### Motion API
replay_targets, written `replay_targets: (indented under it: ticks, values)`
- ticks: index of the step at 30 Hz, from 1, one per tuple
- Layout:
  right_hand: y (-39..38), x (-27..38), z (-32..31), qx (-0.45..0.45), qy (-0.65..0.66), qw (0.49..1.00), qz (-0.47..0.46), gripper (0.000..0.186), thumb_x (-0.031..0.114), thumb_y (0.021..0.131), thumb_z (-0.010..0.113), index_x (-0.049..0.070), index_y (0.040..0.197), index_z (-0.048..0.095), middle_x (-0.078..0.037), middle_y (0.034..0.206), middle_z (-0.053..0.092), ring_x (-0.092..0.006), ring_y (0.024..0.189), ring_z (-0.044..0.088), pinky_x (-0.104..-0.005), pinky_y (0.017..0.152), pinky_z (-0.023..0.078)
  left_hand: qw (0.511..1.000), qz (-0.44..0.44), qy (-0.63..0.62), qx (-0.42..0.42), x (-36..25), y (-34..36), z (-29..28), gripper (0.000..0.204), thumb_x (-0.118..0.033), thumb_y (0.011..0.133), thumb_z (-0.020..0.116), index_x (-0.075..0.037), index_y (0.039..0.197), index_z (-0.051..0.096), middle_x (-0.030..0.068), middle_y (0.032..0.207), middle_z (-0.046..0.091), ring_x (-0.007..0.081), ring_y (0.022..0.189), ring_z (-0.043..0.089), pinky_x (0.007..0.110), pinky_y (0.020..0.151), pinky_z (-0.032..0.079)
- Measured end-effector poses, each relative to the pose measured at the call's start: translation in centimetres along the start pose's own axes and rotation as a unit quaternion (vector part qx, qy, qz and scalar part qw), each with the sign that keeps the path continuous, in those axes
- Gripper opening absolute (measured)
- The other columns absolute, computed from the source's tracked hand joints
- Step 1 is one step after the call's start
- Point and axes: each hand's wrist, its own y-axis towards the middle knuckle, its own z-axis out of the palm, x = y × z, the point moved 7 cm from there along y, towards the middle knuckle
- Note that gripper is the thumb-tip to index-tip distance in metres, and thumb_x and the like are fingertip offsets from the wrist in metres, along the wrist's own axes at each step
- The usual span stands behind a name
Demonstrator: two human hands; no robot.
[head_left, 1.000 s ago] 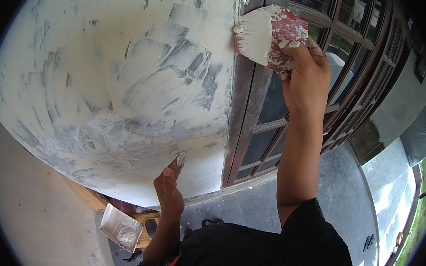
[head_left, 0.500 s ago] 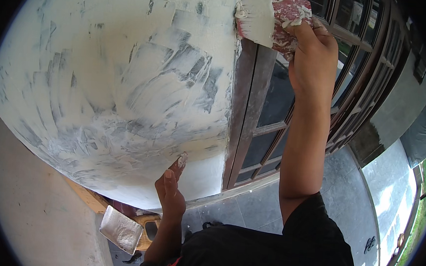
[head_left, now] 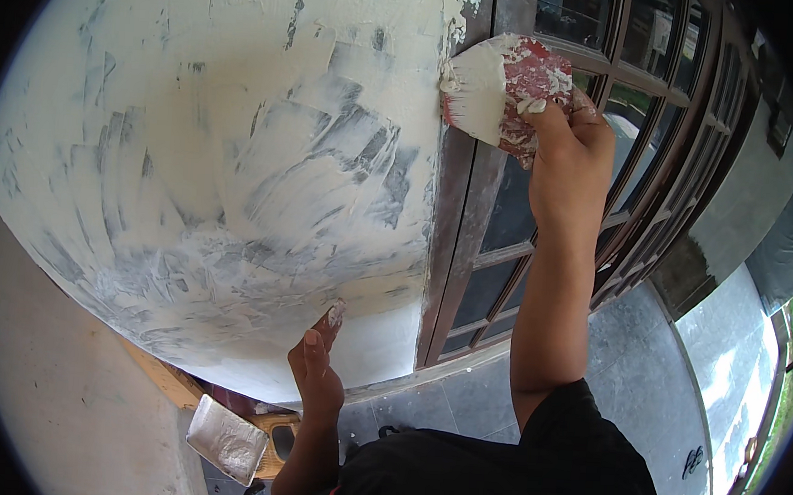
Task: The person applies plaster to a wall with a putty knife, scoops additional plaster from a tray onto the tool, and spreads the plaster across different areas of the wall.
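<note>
My right hand grips a red putty scraper smeared with white putty. Cream putty coats its broad blade, whose edge lies along the wall's right border, beside the dark wooden frame. Lower down, my left hand is raised near the wall with its fingers stretched out and the thumb apart. White putty sticks to a fingertip, and I see no tool in that hand. The wall carries uneven cream-white putty, with grey streaks showing through in its middle and lower parts.
A white tray with putty residue sits at the lower left, next to a yellowish stool-like piece. Glass-paned wooden windows stand at right. Grey tiles cover the floor, with dark footwear at far right.
My right hand and the scraper have moved down along the wall's right edge. My left hand keeps nearly the same place and pose. The view has shifted slightly.
</note>
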Motion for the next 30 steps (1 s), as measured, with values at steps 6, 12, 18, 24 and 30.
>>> replay_targets:
  ticks: [6, 12, 18, 24, 30]
  values:
    - [0.4, 0.7, 0.2, -0.029, -0.056, 0.998, -0.01, 0.026, 0.009, 0.082, 0.056, -0.006, 0.103, 0.063, -0.007, 0.086, 0.067, -0.0096, 0.073, 0.061, -0.0242, 0.062, 0.048, 0.999, 0.03, 0.003, 0.016, 0.1, 0.3, -0.3, 0.06, -0.041, 0.102, 0.033, 0.014, 0.116, 0.054, 0.0255, 0.117, 0.06, 0.0338, 0.115, 0.057, 0.049, 0.104, 0.04]
    - [1.2, 2.8, 0.5, -0.043, -0.068, 0.997, -0.015, 0.023, 0.01, 0.08, 0.057, -0.007, 0.095, 0.064, -0.006, 0.083, 0.065, -0.0095, 0.069, 0.057, -0.0237, 0.06, 0.044, 1.0, -0.005, 0.005, 0.011, 0.2, 0.3, -0.4, 0.066, -0.045, 0.099, 0.036, 0.015, 0.12, 0.053, 0.0255, 0.119, 0.059, 0.0321, 0.114, 0.056, 0.042, 0.105, 0.037]
    - [2.9, 4.2, 1.0, -0.044, -0.029, 0.997, -0.05, 0.025, 0.011, 0.079, 0.058, -0.007, 0.095, 0.064, -0.007, 0.086, 0.066, -0.0117, 0.069, 0.058, -0.0251, 0.069, 0.046, 1.0, 0.008, -0.006, 0.015, -0.1, 0.6, -0.3, 0.066, -0.045, 0.099, 0.036, 0.016, 0.121, 0.052, 0.026, 0.12, 0.059, 0.0319, 0.116, 0.055, 0.042, 0.106, 0.036]
    - [4.7, 4.6, 1.4, -0.039, -0.029, 0.998, -0.048, 0.027, 0.009, 0.078, 0.059, -0.008, 0.097, 0.063, -0.007, 0.084, 0.065, -0.0119, 0.071, 0.058, -0.0252, 0.067, 0.046, 0.999, 0.02, 0.001, 0.035, 0.2, 0.8, -0.4, 0.065, -0.044, 0.102, 0.031, 0.015, 0.121, 0.051, 0.0276, 0.121, 0.057, 0.0359, 0.118, 0.054, 0.048, 0.106, 0.037]
    - [7.0, 6.3, 2.1, -0.033, 0.068, 0.994, -0.075, 0.022, 0.007, 0.077, 0.057, -0.008, 0.092, 0.062, -0.007, 0.081, 0.062, -0.012, 0.068, 0.056, -0.0255, 0.063, 0.045, 0.999, 0.013, -0.006, 0.031, 0.2, 0.9, -0.3, 0.063, -0.042, 0.102, 0.032, 0.015, 0.119, 0.052, 0.0281, 0.121, 0.057, 0.0361, 0.117, 0.055, 0.049, 0.105, 0.038]
